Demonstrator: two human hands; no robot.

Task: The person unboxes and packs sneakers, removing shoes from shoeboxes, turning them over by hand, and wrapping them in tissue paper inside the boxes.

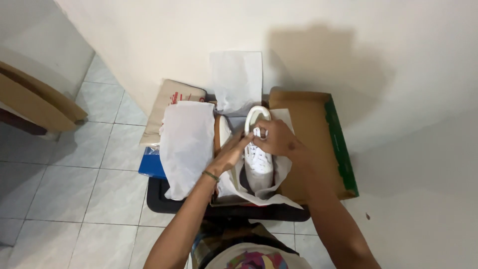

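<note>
Nearest the camera, at the bottom centre of the frame, both forearms reach forward over a black tray (159,199) on the tiled floor. At centre, the left hand (230,155) and right hand (278,139) meet on the white lace-up sneaker (259,162), fingers pinching its laces. It lies in white tissue paper (186,144) inside an open brown cardboard shoebox (308,134), apparently for steadiness. Beyond, the lid leans against the wall.

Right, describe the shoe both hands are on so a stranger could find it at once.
Start at the open cardboard shoebox against the white wall, its green-edged lid folded out to the right. Inside it, on white tissue paper, lies a white sneaker, the only shoe fully uncovered, with the left hand and right hand meeting at its laces.
</note>
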